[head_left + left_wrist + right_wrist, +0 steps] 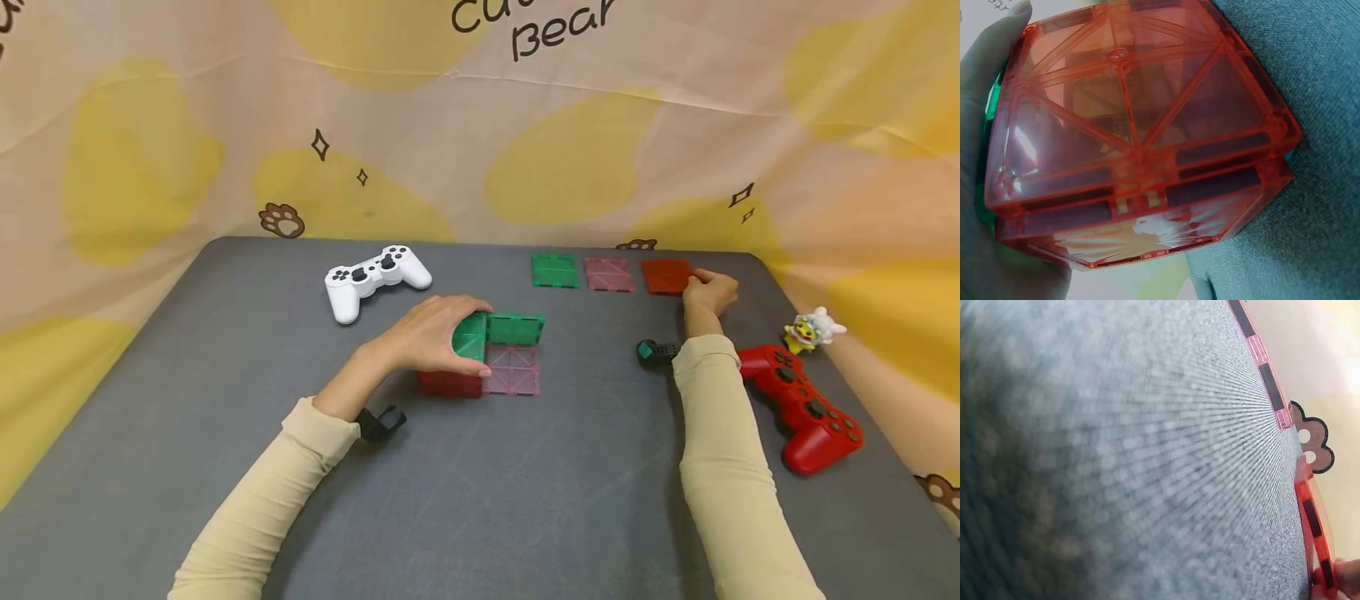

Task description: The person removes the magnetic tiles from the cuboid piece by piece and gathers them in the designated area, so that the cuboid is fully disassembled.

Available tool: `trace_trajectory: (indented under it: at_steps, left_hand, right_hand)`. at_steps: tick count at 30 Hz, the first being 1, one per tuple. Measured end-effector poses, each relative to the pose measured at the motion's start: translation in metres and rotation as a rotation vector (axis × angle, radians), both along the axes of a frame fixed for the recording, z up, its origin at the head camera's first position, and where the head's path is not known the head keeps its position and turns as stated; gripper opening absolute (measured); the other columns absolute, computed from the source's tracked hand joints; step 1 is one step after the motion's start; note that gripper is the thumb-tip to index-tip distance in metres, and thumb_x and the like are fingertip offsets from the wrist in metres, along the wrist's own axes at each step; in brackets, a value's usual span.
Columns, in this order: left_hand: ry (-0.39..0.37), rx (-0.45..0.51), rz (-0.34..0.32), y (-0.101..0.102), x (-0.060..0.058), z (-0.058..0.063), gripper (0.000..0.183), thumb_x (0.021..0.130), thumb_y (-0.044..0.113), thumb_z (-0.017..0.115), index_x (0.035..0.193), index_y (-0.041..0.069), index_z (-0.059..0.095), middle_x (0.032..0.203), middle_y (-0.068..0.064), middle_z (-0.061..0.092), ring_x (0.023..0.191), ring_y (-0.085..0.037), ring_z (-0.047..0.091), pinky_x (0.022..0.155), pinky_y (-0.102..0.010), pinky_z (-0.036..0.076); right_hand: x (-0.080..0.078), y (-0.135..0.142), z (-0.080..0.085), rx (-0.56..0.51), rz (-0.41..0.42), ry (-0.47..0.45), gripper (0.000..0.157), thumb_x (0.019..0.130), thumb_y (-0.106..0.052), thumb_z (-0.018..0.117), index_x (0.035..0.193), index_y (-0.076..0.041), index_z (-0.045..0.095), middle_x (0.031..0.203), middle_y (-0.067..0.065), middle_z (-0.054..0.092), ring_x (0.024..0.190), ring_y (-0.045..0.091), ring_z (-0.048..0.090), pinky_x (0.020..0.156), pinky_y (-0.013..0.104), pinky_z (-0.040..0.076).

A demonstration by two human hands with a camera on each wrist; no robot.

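My left hand grips a box of translucent magnetic tiles, its thumb and fingers spread across the green tile. The box's red tiles fill the left wrist view. Beside the box, a green tile stands on edge behind a pink tile lying flat. At the back right, my right hand pinches the right edge of a red tile. Fingertips show on that tile's edge in the right wrist view.
Another green tile and pink tile lie in a row left of the red one. A white game controller sits at the back left. A red controller and a small figurine lie right of my right forearm.
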State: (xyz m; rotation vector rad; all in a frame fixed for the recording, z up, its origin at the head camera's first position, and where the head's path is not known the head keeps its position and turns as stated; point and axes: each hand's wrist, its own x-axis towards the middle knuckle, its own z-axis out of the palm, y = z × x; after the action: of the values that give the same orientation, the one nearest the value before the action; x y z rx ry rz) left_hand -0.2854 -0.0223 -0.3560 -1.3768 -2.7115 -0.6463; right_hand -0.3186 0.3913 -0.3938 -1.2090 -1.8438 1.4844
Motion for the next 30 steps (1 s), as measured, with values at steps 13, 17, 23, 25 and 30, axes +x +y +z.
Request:
trace_trajectory:
  at_steps: [13, 17, 23, 25, 30]
  left_hand:
    - [-0.018, -0.011, -0.008, -0.002, 0.004, 0.003, 0.076, 0.063, 0.058, 0.072, 0.122, 0.014, 0.053, 0.118, 0.001, 0.059, 0.107, -0.014, 0.054, 0.094, -0.036, 0.039]
    - [-0.006, 0.002, -0.008, -0.002, 0.002, 0.004, 0.076, 0.062, 0.057, 0.072, 0.121, 0.014, 0.054, 0.116, 0.001, 0.060, 0.105, -0.014, 0.055, 0.092, -0.035, 0.040]
    - [-0.005, 0.005, -0.020, -0.001, 0.000, 0.006, 0.076, 0.062, 0.058, 0.072, 0.121, 0.013, 0.054, 0.116, 0.001, 0.060, 0.104, -0.014, 0.055, 0.090, -0.035, 0.040]
    - [-0.008, 0.005, -0.023, -0.001, 0.000, 0.007, 0.076, 0.062, 0.058, 0.072, 0.121, 0.013, 0.054, 0.116, 0.001, 0.060, 0.105, -0.014, 0.055, 0.090, -0.035, 0.040]
    - [-0.023, 0.004, -0.018, -0.003, 0.000, 0.008, 0.076, 0.062, 0.058, 0.072, 0.122, 0.013, 0.054, 0.117, 0.001, 0.059, 0.106, -0.014, 0.055, 0.091, -0.035, 0.040]
  right_hand:
    - [0.010, -0.009, 0.004, 0.083, 0.106, -0.064, 0.042, 0.090, -0.011, 0.046, 0.132, -0.009, 0.050, 0.138, 0.009, 0.046, 0.129, 0.020, 0.041, 0.106, 0.027, 0.033]
    - [0.010, -0.010, 0.007, 0.106, 0.125, -0.075, 0.043, 0.090, -0.012, 0.045, 0.132, -0.008, 0.049, 0.139, 0.009, 0.045, 0.130, 0.021, 0.039, 0.107, 0.028, 0.032]
    - [0.010, -0.009, 0.009, 0.115, 0.116, -0.082, 0.043, 0.090, -0.015, 0.046, 0.132, -0.010, 0.049, 0.139, 0.008, 0.045, 0.129, 0.020, 0.040, 0.106, 0.028, 0.033]
    - [0.009, -0.009, 0.011, 0.102, 0.109, -0.073, 0.042, 0.091, -0.018, 0.047, 0.132, -0.012, 0.050, 0.139, 0.006, 0.046, 0.129, 0.019, 0.041, 0.105, 0.028, 0.034]
    - [0.005, -0.031, 0.034, 0.011, 0.154, 0.063, 0.041, 0.091, -0.020, 0.052, 0.132, -0.014, 0.051, 0.138, 0.003, 0.047, 0.127, 0.016, 0.043, 0.103, 0.026, 0.036]
